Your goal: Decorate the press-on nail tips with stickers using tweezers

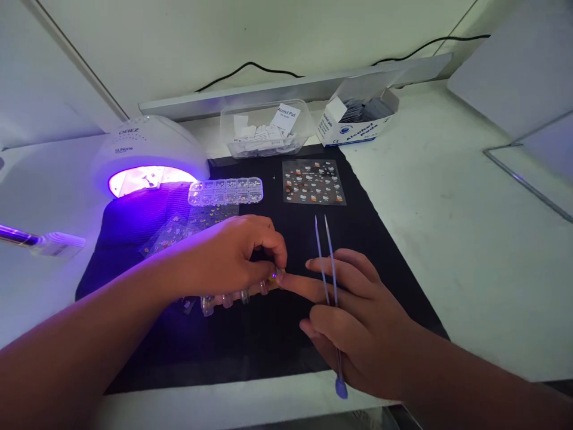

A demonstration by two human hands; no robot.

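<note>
My left hand reaches in from the left, thumb and index finger pinched on a small clear nail tip with a bright spot beside it. Just below, a row of glossy nail tips sits on a pale strip, partly hidden by that hand. My right hand keeps a pair of lilac tweezers between its fingers, the tweezer points apart and facing away from me. The extended right index finger touches the nail tip at the left fingertips.
A lit nail lamp glows purple at the left, near a clear compartment case and sticker sheets. Another sticker sheet lies on the black cloth. Behind are a plastic tub and an alcohol pad box.
</note>
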